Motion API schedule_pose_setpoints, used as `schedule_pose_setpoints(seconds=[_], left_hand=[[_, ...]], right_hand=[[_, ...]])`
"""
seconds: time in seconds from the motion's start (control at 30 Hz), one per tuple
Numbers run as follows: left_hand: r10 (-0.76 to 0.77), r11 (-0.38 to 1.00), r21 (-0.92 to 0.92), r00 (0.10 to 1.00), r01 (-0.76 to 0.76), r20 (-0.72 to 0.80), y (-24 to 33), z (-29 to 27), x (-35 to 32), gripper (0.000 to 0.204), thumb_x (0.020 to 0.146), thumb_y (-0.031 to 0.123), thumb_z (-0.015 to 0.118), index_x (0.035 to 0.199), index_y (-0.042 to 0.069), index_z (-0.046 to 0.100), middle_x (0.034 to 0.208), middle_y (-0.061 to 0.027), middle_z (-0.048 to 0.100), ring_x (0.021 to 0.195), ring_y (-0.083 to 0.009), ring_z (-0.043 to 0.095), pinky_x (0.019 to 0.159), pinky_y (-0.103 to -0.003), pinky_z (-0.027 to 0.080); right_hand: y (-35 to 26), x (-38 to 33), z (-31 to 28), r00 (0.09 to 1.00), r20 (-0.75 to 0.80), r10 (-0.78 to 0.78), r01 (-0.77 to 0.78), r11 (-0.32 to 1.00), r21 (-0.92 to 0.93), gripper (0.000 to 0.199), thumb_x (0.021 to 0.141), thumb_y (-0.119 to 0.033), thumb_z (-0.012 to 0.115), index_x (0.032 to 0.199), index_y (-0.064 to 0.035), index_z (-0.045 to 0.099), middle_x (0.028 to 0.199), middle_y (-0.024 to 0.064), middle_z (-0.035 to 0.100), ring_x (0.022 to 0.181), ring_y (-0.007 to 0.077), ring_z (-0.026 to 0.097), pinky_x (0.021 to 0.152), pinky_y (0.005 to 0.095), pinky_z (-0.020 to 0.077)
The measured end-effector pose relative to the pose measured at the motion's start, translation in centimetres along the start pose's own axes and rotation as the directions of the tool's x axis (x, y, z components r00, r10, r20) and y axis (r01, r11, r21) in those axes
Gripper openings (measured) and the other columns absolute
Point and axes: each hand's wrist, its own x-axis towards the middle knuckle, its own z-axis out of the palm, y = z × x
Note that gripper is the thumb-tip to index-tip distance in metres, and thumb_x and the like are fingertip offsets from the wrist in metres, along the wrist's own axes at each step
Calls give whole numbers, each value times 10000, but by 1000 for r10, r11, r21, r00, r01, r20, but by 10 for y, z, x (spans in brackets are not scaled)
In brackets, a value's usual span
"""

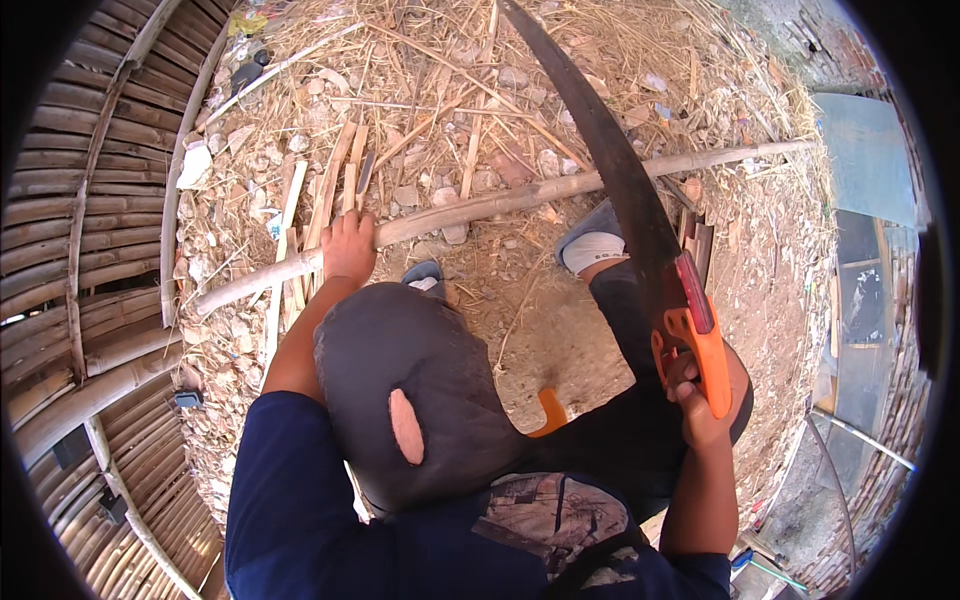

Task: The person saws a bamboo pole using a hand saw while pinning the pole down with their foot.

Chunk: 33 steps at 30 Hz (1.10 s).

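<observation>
Both hands are closed on something; the left hand (349,246) wraps its fingers around a long bamboo pole (500,205), pressing it from above, and the right hand (697,405) is clenched on the orange handle (697,350) of a curved pruning saw (610,160); the saw's dark blade rises from the grip toward 12 o'clock and crosses over the pole at about 1 o'clock from the picture's middle; whether the blade touches the pole there I cannot tell.

Largest in view, a wall of stacked bamboo poles (90,200) curves along the 9 o'clock side; the ground (540,330) of bare earth, stones and scattered straw fills the middle and top; the pole lies across it from 9 o'clock up toward 2 o'clock, well ahead of the right hand and directly under the left; a grey-and-white shoe (592,243) rests just below the pole beside the blade; split bamboo strips (335,180) lie near the left hand at 12 o'clock from it; a small yellow wrapper (247,20) sits at the 11 o'clock rim; no readable label shows on it.
</observation>
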Motion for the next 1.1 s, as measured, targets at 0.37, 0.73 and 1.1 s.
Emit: schedule_pose_setpoints(seconds=[0.37,0.73,1.1], left_hand=[[-34,997,69,999,34,-2,23,-22,-6,623,780,307,833,1327,194,556,1290,-60,563,1224,-284,548,1003,-476,436],[-72,978,196,997,67,21,24,1,4,531,743,235,833,1191,182,553,1185,-51,606,1097,-301,619,882,-485,510],[168,947,-311,952,-84,256,21,-67,17,524,680,188,830,1191,124,731,1061,-131,724,989,-334,712,892,-438,571]], right_hand=[[58,4,-26,969,-153,195,-157,961,230,291,773,-156,738,978,-10,593,829,39,616,763,147,591,766,298,497],[71,6,-44,961,-22,277,-259,922,288,291,779,-186,740,950,-2,594,876,51,612,793,160,586,782,285,490],[68,5,-41,957,5,289,-279,921,271,275,798,-161,734,956,7,585,959,85,612,848,161,594,884,330,520]])
